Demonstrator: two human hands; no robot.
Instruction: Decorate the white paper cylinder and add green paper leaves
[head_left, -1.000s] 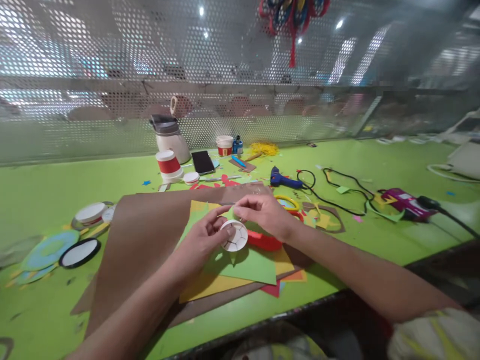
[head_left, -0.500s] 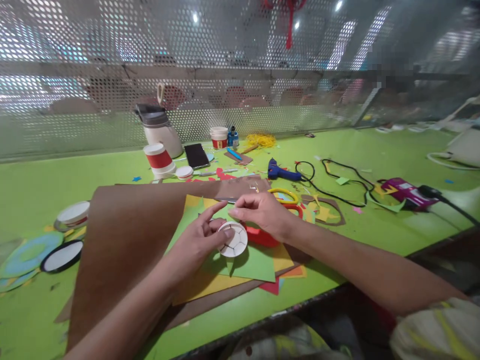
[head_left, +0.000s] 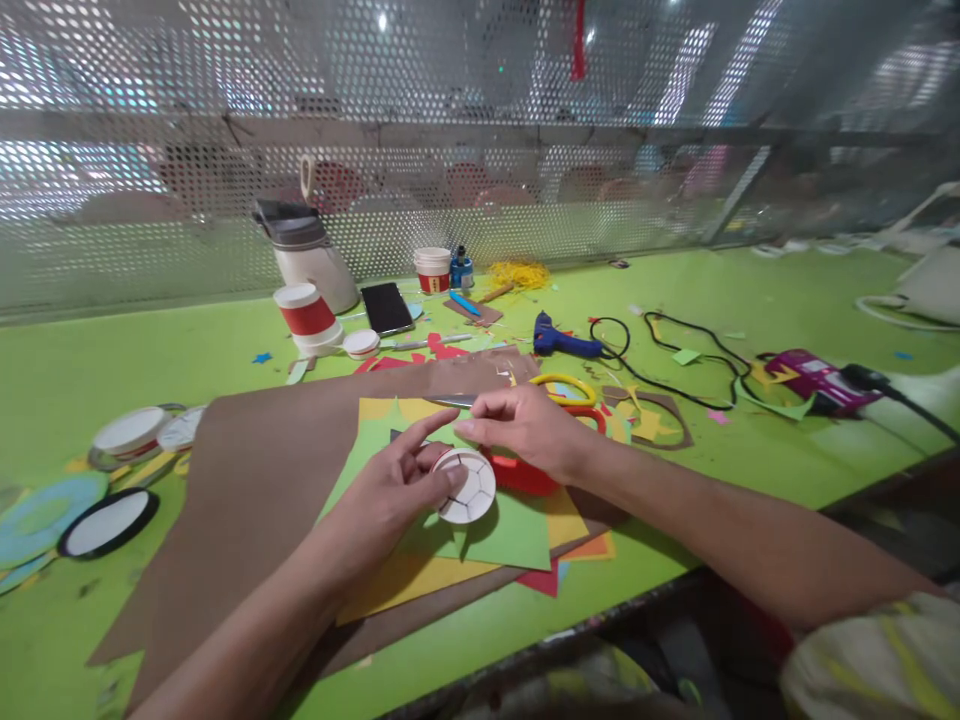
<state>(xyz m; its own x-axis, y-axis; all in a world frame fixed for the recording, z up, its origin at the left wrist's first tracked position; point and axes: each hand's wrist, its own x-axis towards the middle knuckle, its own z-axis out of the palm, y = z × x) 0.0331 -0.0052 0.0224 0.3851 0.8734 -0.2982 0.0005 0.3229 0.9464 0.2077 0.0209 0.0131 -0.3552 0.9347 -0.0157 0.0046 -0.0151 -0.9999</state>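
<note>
My left hand point(head_left: 390, 495) grips a small white round disc point(head_left: 469, 487) marked with dark football-like lines, holding it just above a green paper sheet point(head_left: 502, 535). My right hand point(head_left: 529, 428) is pinched at the disc's top edge, fingers together on a small bit I cannot make out. Yellow, orange and red sheets lie under the green one, all on a large brown card sheet point(head_left: 255, 480). A red object point(head_left: 525, 475) lies partly hidden beneath my right wrist.
On the green table point(head_left: 750, 450): yellow-handled scissors point(head_left: 570, 388), blue glue gun point(head_left: 559, 343) with black cable, magenta tool point(head_left: 814, 378), red-and-white cups point(head_left: 304, 315), phone point(head_left: 386, 307), white jug point(head_left: 307, 255), round lids and rings point(head_left: 109, 520) at left. Perforated metal screen point(head_left: 480, 150) behind.
The view has drifted slightly down and right. My left hand has turned the disc a little; both hands stay at it in the same spot.
</note>
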